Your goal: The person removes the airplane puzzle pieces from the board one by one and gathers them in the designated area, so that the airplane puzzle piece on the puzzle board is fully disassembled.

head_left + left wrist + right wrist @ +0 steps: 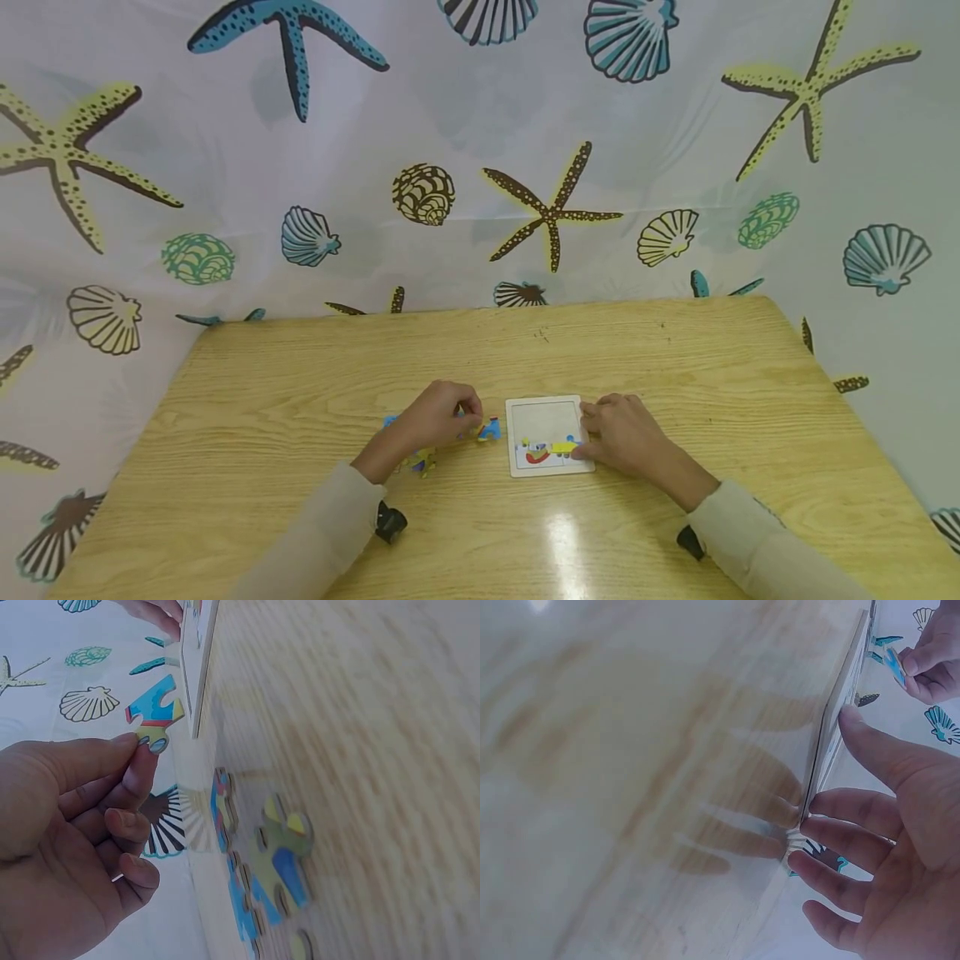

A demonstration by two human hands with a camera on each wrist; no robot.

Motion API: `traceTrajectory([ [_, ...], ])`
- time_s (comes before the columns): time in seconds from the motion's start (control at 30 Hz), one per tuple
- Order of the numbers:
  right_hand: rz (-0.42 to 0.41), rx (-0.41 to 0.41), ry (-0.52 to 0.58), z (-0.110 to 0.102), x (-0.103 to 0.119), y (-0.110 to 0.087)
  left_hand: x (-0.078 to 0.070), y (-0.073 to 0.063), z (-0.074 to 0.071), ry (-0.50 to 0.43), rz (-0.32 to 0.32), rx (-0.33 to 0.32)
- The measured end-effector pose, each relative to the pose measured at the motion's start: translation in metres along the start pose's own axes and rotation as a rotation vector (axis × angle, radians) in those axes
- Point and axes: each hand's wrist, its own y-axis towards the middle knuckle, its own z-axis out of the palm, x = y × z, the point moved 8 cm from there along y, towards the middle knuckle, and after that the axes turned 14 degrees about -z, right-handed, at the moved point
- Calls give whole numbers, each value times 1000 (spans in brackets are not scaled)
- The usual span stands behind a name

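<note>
My left hand pinches a jigsaw piece between thumb and index finger, its other fingers loosely bent. The piece is blue, yellow and red, and is raised off the table beside the white-framed puzzle board. Several loose jigsaw pieces lie under and behind that hand, partly hidden from the head view. At the board's right side is my right hand. Its thumb rests on the board, and its index and middle fingers touch the edge, nearly straight. Colourful pieces lie along the lower part of the board.
The wooden table extends around the board and pieces. Behind it hangs a pale cloth printed with shells and starfish. Dark wrist cameras are strapped at both cuffs.
</note>
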Motion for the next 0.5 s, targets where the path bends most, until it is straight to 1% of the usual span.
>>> traceTrajectory([
  [0.1, -2, 4, -11, 0, 0, 0, 6, -3, -2, 3, -9, 5],
  [0.23, -4, 7, -28, 1, 0, 0, 13, -6, -5, 0, -39, 17],
  [0.5, -4, 5, -29, 2, -1, 0, 20, -11, -5, -30, -24, 79],
])
